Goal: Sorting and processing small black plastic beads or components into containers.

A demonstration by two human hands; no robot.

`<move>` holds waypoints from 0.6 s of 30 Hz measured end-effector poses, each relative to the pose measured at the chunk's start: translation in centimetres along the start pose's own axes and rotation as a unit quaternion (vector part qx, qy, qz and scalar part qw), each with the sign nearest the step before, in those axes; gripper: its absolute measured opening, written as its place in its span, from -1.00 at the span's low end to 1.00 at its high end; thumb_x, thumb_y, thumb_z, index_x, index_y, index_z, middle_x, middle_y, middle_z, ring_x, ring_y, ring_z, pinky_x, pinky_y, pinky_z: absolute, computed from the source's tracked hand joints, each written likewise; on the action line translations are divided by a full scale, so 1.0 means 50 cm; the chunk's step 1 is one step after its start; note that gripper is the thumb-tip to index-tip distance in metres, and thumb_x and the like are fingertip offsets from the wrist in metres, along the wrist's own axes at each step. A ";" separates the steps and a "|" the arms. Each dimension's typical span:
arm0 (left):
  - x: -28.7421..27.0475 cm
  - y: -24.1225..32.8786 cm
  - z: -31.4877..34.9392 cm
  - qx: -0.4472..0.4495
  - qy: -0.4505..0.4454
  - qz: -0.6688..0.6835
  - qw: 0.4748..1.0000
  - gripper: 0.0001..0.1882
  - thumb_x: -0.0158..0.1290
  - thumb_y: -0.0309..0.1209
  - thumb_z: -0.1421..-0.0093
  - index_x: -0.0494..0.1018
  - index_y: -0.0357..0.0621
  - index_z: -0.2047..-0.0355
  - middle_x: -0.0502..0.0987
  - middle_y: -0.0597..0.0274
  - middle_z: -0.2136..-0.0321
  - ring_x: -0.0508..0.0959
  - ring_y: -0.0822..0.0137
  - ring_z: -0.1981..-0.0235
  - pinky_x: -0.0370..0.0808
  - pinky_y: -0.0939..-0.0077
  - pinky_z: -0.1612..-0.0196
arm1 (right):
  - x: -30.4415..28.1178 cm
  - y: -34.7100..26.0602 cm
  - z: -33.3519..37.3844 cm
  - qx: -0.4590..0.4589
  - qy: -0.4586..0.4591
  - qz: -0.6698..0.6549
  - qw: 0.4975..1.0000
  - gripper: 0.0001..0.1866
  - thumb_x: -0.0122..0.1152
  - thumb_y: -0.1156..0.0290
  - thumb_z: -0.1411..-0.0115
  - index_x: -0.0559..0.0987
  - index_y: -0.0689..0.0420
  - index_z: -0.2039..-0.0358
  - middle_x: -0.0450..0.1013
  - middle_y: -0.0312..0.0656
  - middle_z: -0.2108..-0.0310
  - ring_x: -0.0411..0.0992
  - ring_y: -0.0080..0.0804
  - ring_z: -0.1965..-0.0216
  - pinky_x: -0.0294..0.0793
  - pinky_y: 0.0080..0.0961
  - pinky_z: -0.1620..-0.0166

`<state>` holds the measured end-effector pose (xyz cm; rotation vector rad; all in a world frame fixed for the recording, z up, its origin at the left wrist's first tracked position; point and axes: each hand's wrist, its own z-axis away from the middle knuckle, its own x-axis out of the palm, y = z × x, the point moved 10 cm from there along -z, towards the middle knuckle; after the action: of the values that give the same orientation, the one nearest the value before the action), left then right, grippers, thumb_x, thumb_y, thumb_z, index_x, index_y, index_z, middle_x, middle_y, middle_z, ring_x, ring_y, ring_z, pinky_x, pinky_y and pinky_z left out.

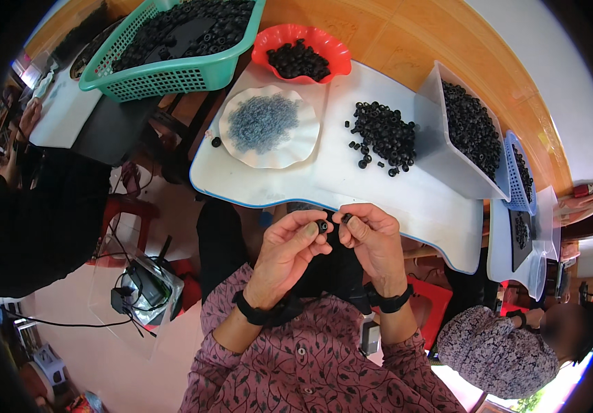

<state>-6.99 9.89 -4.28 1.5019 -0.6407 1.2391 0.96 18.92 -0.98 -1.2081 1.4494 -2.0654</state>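
Note:
My left hand (288,251) pinches a small black ring-shaped part (322,226) between thumb and fingertips, its round opening showing. Close beside it, my right hand (373,241) is closed on another small black piece (346,218), mostly covered by the fingers. Both hands are held just off the near edge of the white table (351,189). Beyond them a loose pile of small black parts (386,134) lies on the tabletop. Left of that pile, a white scalloped plate (303,148) holds many small clear bluish pieces (262,122).
A red scalloped bowl (341,58) and a green basket (193,76) hold black parts at the far left. At the right are a translucent bin (441,148) of black parts and a blue basket (516,196). Another person (499,351) sits at lower right; cables (138,310) lie at left.

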 end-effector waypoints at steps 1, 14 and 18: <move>0.002 0.001 0.002 0.001 -0.003 0.004 1.000 -0.76 -0.02 -0.53 -0.27 0.43 -0.34 0.07 0.53 0.05 0.21 0.54 0.44 0.31 0.60 0.47 0.18 | 0.004 0.001 0.002 0.001 -0.001 0.000 1.000 -0.76 0.14 0.52 -0.22 0.52 0.29 0.10 0.52 -0.15 0.21 0.43 -0.58 0.40 0.42 -0.71 0.33; 0.011 0.002 0.007 -0.005 -0.024 0.073 0.997 -0.76 -0.01 -0.52 -0.27 0.43 -0.35 0.07 0.53 0.09 0.26 0.54 0.42 0.31 0.60 0.47 0.20 | 0.049 -0.028 0.010 -0.100 -0.014 0.094 0.990 -0.83 0.22 0.63 -0.12 0.59 0.27 0.23 0.46 -0.24 0.28 0.42 -0.55 0.28 0.44 -0.67 0.22; 0.016 0.003 0.010 -0.004 -0.027 0.069 0.997 -0.76 -0.02 -0.52 -0.27 0.43 -0.36 0.07 0.53 0.10 0.27 0.55 0.41 0.31 0.61 0.46 0.19 | 0.049 -0.025 0.010 -0.099 -0.016 0.085 0.991 -0.84 0.24 0.62 -0.12 0.59 0.27 0.25 0.46 -0.23 0.28 0.44 -0.54 0.27 0.46 -0.66 0.20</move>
<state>-6.70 9.55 -3.45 1.5083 -0.7951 1.3021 0.17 17.45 1.30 -1.1390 1.7126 -1.8170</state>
